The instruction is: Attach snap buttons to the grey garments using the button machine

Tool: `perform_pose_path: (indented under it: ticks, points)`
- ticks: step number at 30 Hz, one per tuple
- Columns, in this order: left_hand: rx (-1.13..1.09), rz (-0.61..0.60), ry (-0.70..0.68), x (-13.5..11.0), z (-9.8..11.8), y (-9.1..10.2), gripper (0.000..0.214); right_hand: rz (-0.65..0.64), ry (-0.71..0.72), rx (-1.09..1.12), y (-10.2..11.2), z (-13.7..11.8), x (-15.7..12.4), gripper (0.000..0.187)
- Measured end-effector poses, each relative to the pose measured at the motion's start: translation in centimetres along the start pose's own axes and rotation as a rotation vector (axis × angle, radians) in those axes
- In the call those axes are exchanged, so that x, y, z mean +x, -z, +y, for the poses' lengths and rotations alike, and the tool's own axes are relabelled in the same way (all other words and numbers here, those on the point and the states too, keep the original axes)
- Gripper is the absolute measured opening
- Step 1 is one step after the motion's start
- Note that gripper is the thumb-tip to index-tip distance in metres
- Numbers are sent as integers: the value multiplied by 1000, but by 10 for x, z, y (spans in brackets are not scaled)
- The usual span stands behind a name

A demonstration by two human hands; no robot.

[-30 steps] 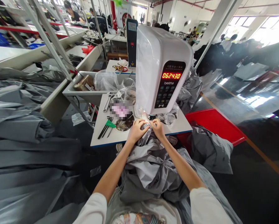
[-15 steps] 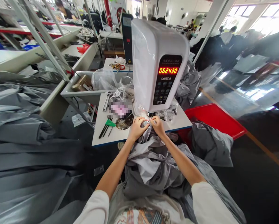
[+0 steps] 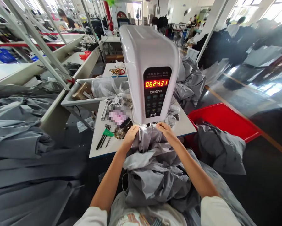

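At the front of the white bretha machine point(image 3: 150, 72), you are pinching gathered grey fabric point(image 3: 152, 163) with your left hand point(image 3: 130, 137) and right hand point(image 3: 166, 131), fingers closed on it.

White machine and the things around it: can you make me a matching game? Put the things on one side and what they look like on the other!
Things
1. Number display
2. Plastic tray
3. Grey cloth
4. Machine cover

Looks
A. Grey and crumpled
B. Glowing red digits
C. Red, with cloth lying on it
D. White and rounded

Pairs: 1-B, 2-C, 3-A, 4-D
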State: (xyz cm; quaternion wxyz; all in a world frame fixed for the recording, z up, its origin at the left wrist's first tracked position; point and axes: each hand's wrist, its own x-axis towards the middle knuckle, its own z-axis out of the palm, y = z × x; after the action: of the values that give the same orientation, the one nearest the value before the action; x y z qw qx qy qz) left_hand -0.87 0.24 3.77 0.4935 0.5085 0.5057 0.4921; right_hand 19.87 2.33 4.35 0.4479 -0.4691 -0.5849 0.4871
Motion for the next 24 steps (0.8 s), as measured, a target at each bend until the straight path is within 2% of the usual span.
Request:
perform_pose_path:
  ticks: [3,6,8,11,14,15,17,19,21,23,24]
  points:
    - [-54,-12,56,-16,2,4,37,-50,-47,80,-7,-4,-7,37]
    - [-91,-16,153,-38,0,18,35,-140,-91,110,-12,-7,-20,37]
    - [-98,4,167,-51,-2,29,34,-209,-100,106,-15,-11,-29,36]
    - [29,101,72,-62,-1,39,30,-254,-91,126,-21,-21,-39,34]
    - [218,131,-142,-64,14,38,27,-295,-57,107,-27,-32,-46,30]
    - [256,90,-209,-64,21,35,29,-316,-43,87,-30,-35,-48,29]
    - [290,-67,-268,-62,34,27,37,-345,-11,51,-34,-42,-54,25]
    - [323,-273,-210,-60,43,17,36,-360,16,31,-35,-48,-59,21]
    - [359,-428,-103,-58,44,8,27,-364,19,-4,-28,-49,-59,21]
    - [383,-468,-36,-58,39,4,32,-272,42,-76,-12,-44,-53,24]
    - [379,-455,-25,-59,35,4,35,-156,71,-138,1,-39,-47,25]
